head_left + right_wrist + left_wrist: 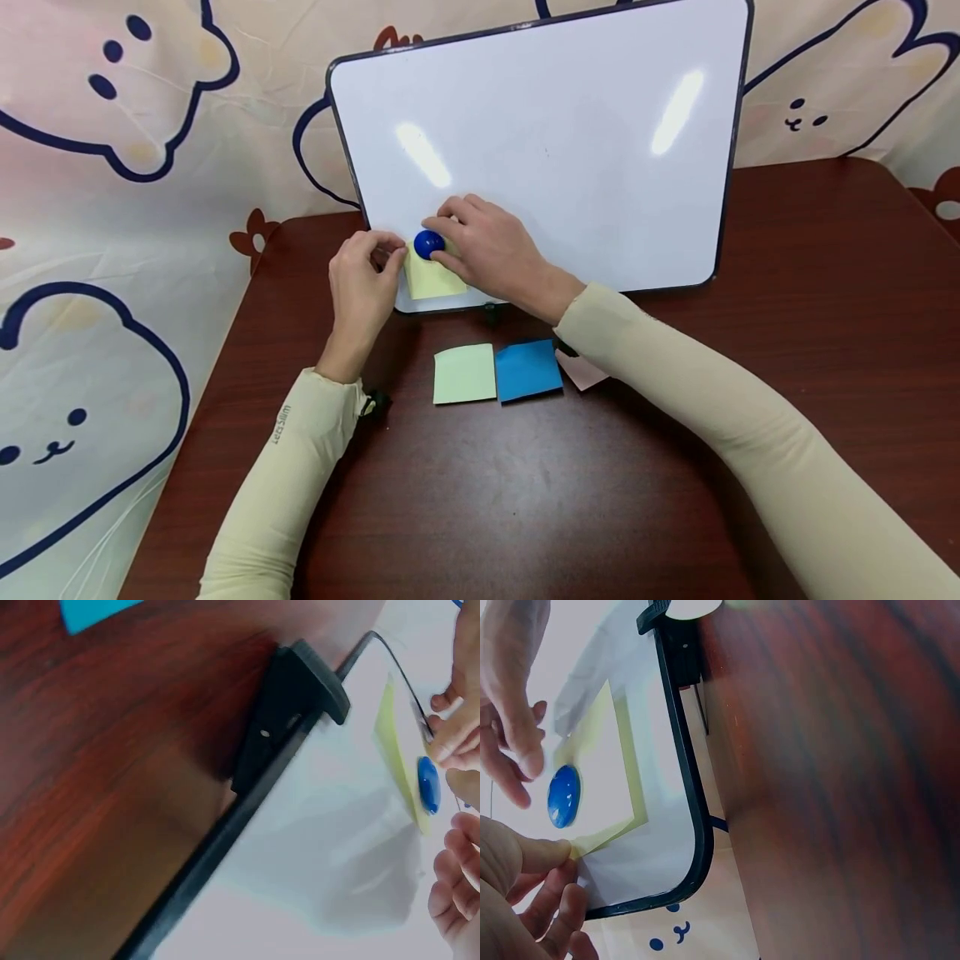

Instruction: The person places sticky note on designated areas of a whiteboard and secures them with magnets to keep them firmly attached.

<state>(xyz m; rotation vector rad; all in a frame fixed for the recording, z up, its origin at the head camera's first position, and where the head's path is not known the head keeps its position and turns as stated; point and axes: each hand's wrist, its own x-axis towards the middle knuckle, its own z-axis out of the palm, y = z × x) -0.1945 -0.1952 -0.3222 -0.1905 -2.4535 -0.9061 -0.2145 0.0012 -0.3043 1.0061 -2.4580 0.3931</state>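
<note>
A yellow sticky note [437, 282] lies against the lower left of a whiteboard [570, 150], a round blue magnet [429, 244] on its upper part. My left hand [363, 279] pinches the note's left edge between thumb and fingertips, also seen in the left wrist view, where the hand [536, 892] is at the note's corner. My right hand [495, 250] has thumb and fingers spread around the magnet; the left wrist view shows a gap between those fingers [529, 761] and the magnet [564, 796]. In the right wrist view the magnet [428, 785] sits between both hands.
Pale green [465, 374], blue [528, 370] and pink [582, 369] notes lie in a row on the brown table [525, 500], the pink one partly behind the right sleeve. A black clip stand [289, 705] holds the board's lower edge. Patterned cloth [150, 217] hangs behind.
</note>
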